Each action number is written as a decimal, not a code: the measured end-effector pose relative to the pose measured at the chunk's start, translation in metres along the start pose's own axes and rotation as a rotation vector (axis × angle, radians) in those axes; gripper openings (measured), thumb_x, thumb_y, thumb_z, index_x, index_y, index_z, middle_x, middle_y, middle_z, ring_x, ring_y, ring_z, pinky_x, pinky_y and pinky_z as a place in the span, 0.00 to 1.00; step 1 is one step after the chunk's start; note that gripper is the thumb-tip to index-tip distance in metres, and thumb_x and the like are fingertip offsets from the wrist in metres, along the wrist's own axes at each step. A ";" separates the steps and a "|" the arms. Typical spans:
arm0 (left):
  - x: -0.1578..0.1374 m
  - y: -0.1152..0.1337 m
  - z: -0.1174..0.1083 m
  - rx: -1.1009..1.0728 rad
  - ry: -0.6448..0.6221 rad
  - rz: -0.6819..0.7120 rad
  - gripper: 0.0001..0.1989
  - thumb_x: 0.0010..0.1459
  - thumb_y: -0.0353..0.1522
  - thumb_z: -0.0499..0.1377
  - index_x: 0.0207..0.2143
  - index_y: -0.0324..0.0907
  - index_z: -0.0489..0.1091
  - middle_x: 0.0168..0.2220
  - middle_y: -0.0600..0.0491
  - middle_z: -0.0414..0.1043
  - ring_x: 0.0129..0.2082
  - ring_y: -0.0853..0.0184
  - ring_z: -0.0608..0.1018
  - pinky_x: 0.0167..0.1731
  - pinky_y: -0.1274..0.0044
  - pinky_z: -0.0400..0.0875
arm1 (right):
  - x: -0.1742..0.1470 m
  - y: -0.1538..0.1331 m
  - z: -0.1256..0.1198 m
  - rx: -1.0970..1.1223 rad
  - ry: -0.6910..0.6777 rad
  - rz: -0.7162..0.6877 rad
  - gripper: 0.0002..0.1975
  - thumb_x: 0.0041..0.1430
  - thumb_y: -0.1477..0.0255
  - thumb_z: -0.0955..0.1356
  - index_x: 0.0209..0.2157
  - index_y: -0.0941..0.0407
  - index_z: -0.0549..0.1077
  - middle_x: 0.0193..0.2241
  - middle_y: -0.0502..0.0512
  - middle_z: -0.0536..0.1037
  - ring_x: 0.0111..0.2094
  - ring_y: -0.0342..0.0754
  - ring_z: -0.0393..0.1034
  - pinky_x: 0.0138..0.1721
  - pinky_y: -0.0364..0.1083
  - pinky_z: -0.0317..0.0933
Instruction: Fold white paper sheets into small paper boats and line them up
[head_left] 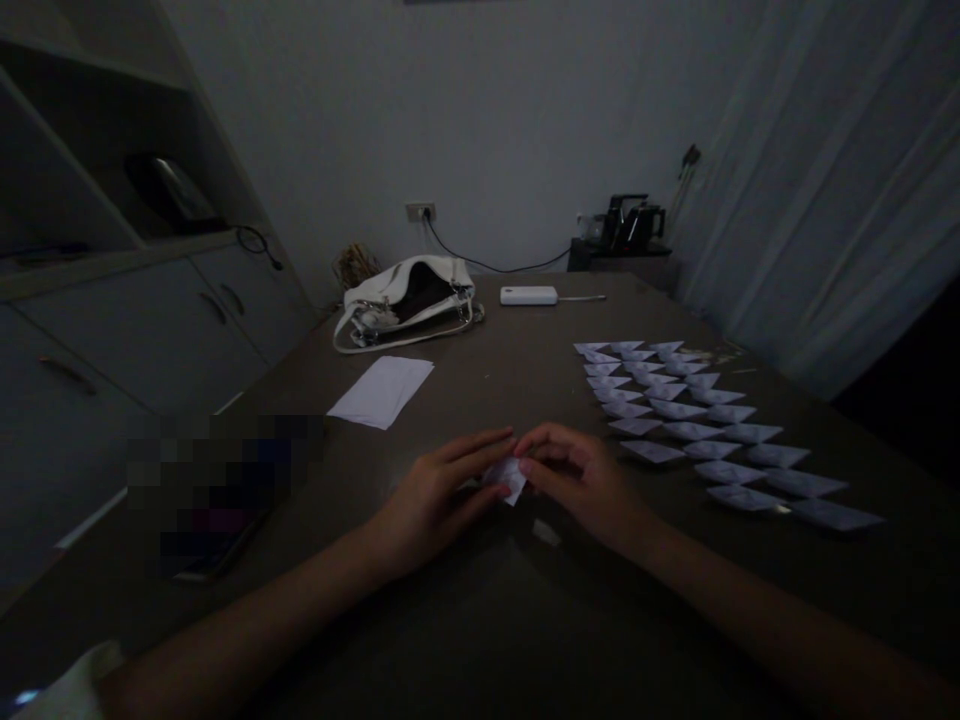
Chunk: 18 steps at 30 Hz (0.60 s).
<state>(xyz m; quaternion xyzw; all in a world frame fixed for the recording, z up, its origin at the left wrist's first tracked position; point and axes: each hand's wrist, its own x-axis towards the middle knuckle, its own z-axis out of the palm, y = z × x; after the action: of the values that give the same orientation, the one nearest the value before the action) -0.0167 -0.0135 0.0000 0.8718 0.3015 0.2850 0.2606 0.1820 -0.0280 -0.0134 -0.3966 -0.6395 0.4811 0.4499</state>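
A small folded piece of white paper [513, 481] lies between my two hands over the middle of the table. My left hand [442, 487] has its fingers stretched along the paper's far side and its thumb at the near side, holding it. With thumb and forefinger, my right hand [577, 480] pinches the paper's right edge. Parts of the folds are hidden under the fingers. Several folded paper boats [677, 410] stand in rows to the right of my right hand. Beyond my left hand rests a stack of white paper sheets [382, 391].
A white handbag [409, 300] sits at the table's far left, beside a white power bank-like device [529, 296] with a short cable. A phone-like object [217, 550], partly blurred out, lies at the left. A black kettle [639, 226] stands on a cabinet behind the table.
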 end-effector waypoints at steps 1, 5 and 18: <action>-0.001 -0.001 0.000 0.026 -0.019 0.015 0.20 0.60 0.34 0.54 0.55 0.44 0.63 0.58 0.46 0.61 0.55 0.61 0.67 0.53 0.66 0.64 | 0.000 0.001 0.000 0.017 0.000 0.015 0.06 0.56 0.70 0.67 0.36 0.56 0.68 0.26 0.50 0.75 0.27 0.41 0.70 0.30 0.41 0.63; -0.002 -0.001 0.001 0.063 -0.042 0.005 0.21 0.60 0.36 0.54 0.56 0.42 0.62 0.56 0.45 0.64 0.54 0.61 0.69 0.53 0.68 0.65 | 0.000 0.004 0.000 0.081 -0.002 0.058 0.09 0.55 0.67 0.68 0.37 0.55 0.68 0.26 0.50 0.75 0.27 0.42 0.70 0.30 0.42 0.64; -0.001 0.000 -0.001 0.107 -0.011 -0.004 0.21 0.60 0.36 0.54 0.55 0.40 0.63 0.51 0.44 0.68 0.48 0.63 0.73 0.46 0.71 0.69 | -0.002 0.002 0.005 0.447 -0.027 0.290 0.20 0.46 0.71 0.74 0.42 0.55 0.67 0.28 0.48 0.75 0.30 0.42 0.73 0.36 0.43 0.66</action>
<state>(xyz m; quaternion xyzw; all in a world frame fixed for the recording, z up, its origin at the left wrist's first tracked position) -0.0180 -0.0139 -0.0002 0.8853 0.3168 0.2631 0.2159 0.1778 -0.0304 -0.0168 -0.3685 -0.4597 0.6750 0.4441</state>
